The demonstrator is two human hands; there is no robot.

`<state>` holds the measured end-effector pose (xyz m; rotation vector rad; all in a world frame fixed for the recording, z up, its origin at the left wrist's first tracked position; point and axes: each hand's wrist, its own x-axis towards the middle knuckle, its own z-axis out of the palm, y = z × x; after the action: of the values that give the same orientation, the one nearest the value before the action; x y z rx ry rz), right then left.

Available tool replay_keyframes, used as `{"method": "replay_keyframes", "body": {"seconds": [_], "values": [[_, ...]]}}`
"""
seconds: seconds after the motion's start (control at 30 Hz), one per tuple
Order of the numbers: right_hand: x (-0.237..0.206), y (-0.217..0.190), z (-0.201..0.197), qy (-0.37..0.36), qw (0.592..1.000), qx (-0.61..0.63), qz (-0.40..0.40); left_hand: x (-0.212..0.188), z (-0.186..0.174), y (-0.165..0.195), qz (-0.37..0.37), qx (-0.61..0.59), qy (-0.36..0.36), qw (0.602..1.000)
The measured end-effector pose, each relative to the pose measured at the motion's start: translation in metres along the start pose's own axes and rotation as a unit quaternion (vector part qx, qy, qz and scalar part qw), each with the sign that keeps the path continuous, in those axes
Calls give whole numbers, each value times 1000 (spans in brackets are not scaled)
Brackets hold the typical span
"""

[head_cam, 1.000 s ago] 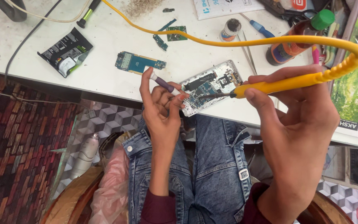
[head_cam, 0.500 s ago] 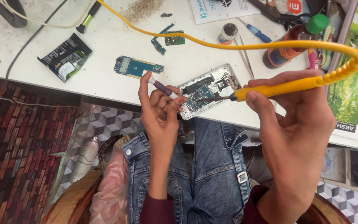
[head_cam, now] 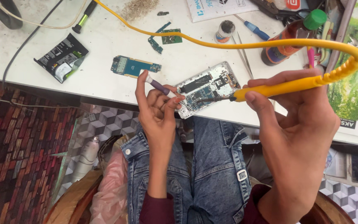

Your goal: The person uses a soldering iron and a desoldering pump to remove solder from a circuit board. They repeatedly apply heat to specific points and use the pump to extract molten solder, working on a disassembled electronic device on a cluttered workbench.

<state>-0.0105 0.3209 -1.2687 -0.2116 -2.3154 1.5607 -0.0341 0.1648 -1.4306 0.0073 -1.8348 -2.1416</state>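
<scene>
Black foil pouch with green and white patches, flat on the white surface, at 10 o'clock. White printed sheet with blue print at 12 o'clock, cut by the top edge. Red-and-white label at 1 o'clock, partly cropped. Orange label on the brown green-capped bottle at 2 o'clock. Green landscape poster with white lower strip at 3 o'clock.

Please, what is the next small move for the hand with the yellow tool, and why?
Probably ease the yellow-handled soldering iron in the right hand slightly down onto the opened phone's circuit board: its dark tip sits right over the board, while the left hand holds a purple-handled stick beside it.
</scene>
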Motion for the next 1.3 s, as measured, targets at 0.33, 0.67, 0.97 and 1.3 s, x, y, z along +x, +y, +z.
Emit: {"method": "replay_keyframes", "body": {"seconds": [0.33,0.67,0.97,1.3], "values": [[2,7,-4,-6,1000,17,0,0,2,3,-7,15,4,1000],[4,11,-6,-11,999,39,4,0,2,1,1,10,3,1000],[5,13,-6,-8,999,46,11,-1,1,0,1,0,2,1000],[4,16,-6,-8,999,48,11,-1,0,-2,-3,-4,3,1000]]}}
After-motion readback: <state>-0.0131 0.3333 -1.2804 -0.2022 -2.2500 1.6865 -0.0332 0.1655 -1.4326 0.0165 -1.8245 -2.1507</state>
